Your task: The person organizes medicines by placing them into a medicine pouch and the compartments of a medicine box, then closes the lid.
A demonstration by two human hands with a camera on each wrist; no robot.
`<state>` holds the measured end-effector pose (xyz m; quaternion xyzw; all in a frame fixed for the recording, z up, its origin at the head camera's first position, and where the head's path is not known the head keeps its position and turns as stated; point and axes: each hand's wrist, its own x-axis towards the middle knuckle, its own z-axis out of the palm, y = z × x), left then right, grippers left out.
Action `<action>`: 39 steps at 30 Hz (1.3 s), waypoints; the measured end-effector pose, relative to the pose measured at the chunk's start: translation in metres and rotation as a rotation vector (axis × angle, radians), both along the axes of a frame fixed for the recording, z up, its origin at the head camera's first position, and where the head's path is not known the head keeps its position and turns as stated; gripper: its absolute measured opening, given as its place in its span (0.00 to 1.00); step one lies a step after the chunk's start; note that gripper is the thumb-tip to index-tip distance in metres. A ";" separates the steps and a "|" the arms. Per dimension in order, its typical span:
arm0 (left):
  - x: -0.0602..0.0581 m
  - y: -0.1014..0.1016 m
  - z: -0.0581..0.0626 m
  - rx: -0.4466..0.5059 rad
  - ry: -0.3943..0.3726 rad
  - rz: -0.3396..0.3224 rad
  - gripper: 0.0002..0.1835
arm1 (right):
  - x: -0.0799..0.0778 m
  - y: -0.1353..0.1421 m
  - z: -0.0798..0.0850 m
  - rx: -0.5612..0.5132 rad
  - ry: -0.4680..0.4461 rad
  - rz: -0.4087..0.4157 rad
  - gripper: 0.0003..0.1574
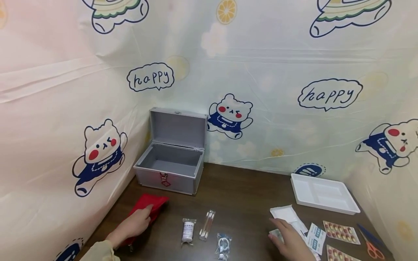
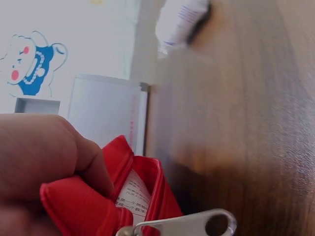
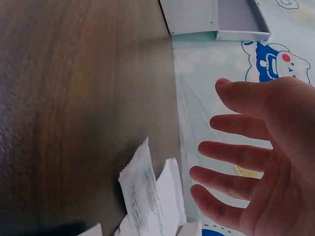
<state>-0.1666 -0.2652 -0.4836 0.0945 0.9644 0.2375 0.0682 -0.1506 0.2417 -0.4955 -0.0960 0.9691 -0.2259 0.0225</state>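
A red zippered pouch (image 1: 159,201) lies on the table at the left, and my left hand (image 1: 134,222) grips it. Seen from the left wrist, the fingers curl over the red fabric beside the open zipper, whose metal pull (image 2: 197,225) is in front. Printed paper (image 2: 134,195) shows inside the pouch. My right hand (image 1: 289,240) is over white packets (image 1: 289,214) at the right. In the right wrist view its fingers are spread and hold nothing, with a wrapped white packet (image 3: 141,196) near them.
Behind the pouch stands an open metal case (image 1: 177,186). A wrapped bandage roll (image 1: 188,231), cotton swabs (image 1: 207,224) and a bagged white item (image 1: 223,246) lie mid-table. At right are a white tray (image 1: 330,194), blister packs (image 1: 341,232) and scissors (image 1: 372,248). Printed cloth walls surround the table.
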 end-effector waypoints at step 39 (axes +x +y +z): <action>0.012 0.007 0.038 0.522 -0.163 0.062 0.34 | 0.001 -0.115 -0.032 -0.013 0.114 0.312 0.29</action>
